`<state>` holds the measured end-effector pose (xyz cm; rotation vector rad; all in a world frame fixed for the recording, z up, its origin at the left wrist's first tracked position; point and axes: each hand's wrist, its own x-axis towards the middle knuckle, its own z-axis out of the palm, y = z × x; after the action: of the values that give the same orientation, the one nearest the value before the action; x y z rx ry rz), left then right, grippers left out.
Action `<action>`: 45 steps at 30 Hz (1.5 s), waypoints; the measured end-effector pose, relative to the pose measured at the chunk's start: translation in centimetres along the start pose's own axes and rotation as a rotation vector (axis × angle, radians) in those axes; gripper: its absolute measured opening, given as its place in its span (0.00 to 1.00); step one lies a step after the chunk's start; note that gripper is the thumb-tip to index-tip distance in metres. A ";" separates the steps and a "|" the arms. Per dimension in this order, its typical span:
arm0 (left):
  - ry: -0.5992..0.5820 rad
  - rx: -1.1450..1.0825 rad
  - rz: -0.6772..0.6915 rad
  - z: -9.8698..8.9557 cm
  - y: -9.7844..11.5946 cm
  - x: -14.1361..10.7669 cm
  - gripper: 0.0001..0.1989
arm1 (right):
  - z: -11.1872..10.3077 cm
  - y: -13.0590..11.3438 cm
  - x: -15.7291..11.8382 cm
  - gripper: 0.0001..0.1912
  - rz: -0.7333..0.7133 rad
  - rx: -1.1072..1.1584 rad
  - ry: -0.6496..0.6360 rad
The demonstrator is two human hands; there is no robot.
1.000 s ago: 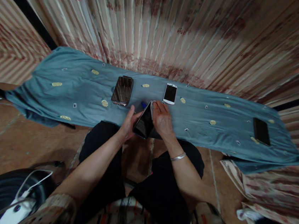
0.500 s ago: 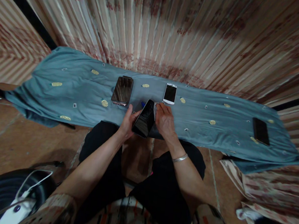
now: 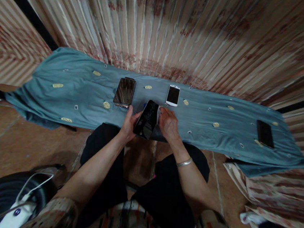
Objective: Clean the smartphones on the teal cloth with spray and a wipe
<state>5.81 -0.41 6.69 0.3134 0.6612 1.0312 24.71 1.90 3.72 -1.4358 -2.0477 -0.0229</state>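
On the near left of the white phone [image 3: 172, 95], the left hand [image 3: 129, 123] grips the black phone [image 3: 146, 120], its long axis pointing away; the right hand [image 3: 168, 122] pinches a pale cloth [image 3: 158, 113] at its right edge.

Your held phone [image 3: 146, 119] sits between your left hand [image 3: 129, 126] and right hand [image 3: 168, 123], over the table's [image 3: 199, 131] near edge; a small piece [image 3: 158, 114] is between its right edge and your right fingers. On the table: phone stack [image 3: 125, 92] beyond your left hand, single phone [image 3: 172, 95] beyond your right, end phone [image 3: 265, 134] far right. Curtain [image 3: 160, 31] behind. Power strip [image 3: 18, 215] on floor side, lower left.
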 end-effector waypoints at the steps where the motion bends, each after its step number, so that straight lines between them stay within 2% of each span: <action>1: -0.002 -0.003 0.005 0.0 0.0 0.0 0.42 | 0.0 0.0 -0.1 0.21 0.000 0.005 -0.004; 8: 0.028 0.017 0.021 0.0 0.1 0.0 0.42 | -0.5 -0.7 -0.6 0.21 -0.015 0.003 -0.080; 17: 0.043 -0.012 0.052 0.2 0.5 0.2 0.43 | -1.5 -3.2 -1.3 0.21 -0.062 -0.043 -0.162; 23: 0.106 0.007 0.061 0.6 0.9 -0.1 0.43 | -1.8 -3.9 -2.2 0.20 -0.073 -0.012 -0.213; 29: 0.115 -0.026 0.093 0.9 1.0 -0.1 0.44 | -2.0 -4.6 -3.2 0.20 -0.112 0.014 -0.252; 39: 0.072 0.007 0.141 -0.3 0.9 0.5 0.44 | -2.8 -5.5 -4.3 0.20 -0.208 -0.001 -0.256; 45: 0.092 -0.016 0.141 0.1 0.9 0.4 0.45 | -3.0 -6.4 -4.4 0.19 -0.262 -0.051 -0.250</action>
<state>5.39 0.43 7.06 0.3025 0.7210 1.1904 21.61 -5.46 6.03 -1.2413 -2.4462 -0.0045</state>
